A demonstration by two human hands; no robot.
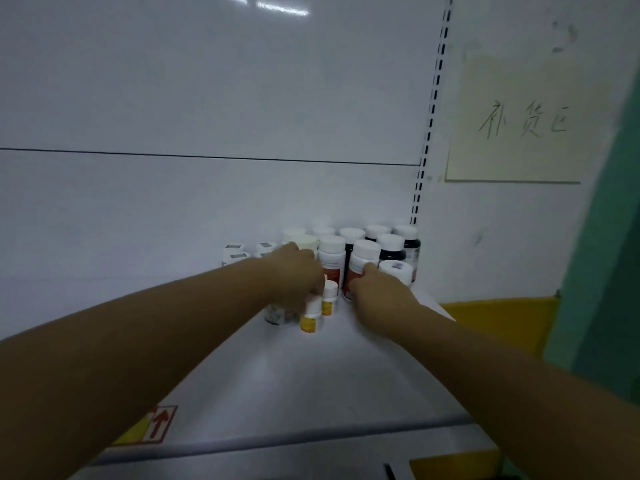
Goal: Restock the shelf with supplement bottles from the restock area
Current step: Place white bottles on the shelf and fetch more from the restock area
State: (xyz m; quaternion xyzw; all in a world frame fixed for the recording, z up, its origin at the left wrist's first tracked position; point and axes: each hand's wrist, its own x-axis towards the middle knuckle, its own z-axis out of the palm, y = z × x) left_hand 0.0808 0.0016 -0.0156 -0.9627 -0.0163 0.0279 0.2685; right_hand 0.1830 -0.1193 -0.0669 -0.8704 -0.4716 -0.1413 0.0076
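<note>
Clustered at the back right corner of a white shelf [277, 382]: supplement bottles [332, 258] with white caps, standing upright against the back panel [207, 98]. Reaching into the group from the left, the left hand [294, 275], its fingers curled down among the bottles and hidden behind the back of the hand (whether clamped on one or merely touching, cannot tell). Just beside its fingertips, two small yellow-labelled bottles [311, 315], upright, nearest the camera. Wrapped around a red-labelled bottle [362, 263] from the right, the right hand [377, 292], thumb on the label, fingers closed on its side. Roughly a dozen larger caps countable behind, three or four on dark bottles [391, 249] at the far right; four low white jars [235, 254] at the left, partly covered by the left wrist. Labels too blurred to read. Under the left hand, a clear jar [277, 315], mostly hidden. On the wall to the right, a pale paper sign [519, 119] with handwritten characters. At the lower left edge, a yellow and red arrow sticker [152, 426].
</note>
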